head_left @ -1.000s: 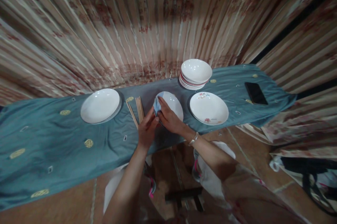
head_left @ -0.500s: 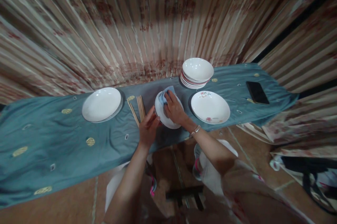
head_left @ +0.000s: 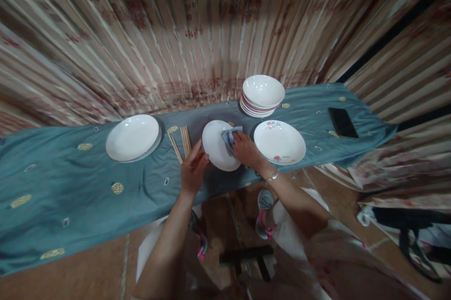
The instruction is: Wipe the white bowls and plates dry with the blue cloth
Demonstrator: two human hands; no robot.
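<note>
A white plate [head_left: 215, 139] is tilted up over the middle of the cloth-covered table. My left hand [head_left: 193, 167] grips its left edge, thumb on the near rim and fingers partly hidden. In my right hand [head_left: 245, 150] is a bunched light-blue cloth [head_left: 230, 137], pressed against the plate's right side. Several wooden chopsticks [head_left: 185, 141] lie just left of the plate, beyond my left hand. Close to my right wrist sits a white plate with a floral pattern [head_left: 280, 142].
Stacked white plates [head_left: 132, 138] stand on the left. A stack of white bowls [head_left: 263, 91] is at the back, and a black phone [head_left: 343, 122] lies at the right. Behind the table [head_left: 88, 211] hangs a pleated curtain [head_left: 197, 32]. Below is a dark stool [head_left: 246, 254].
My right hand and the cloth have slid from the plate's upper middle to its right side. The plate is tilted differently, and my left hand still grips its left edge.
</note>
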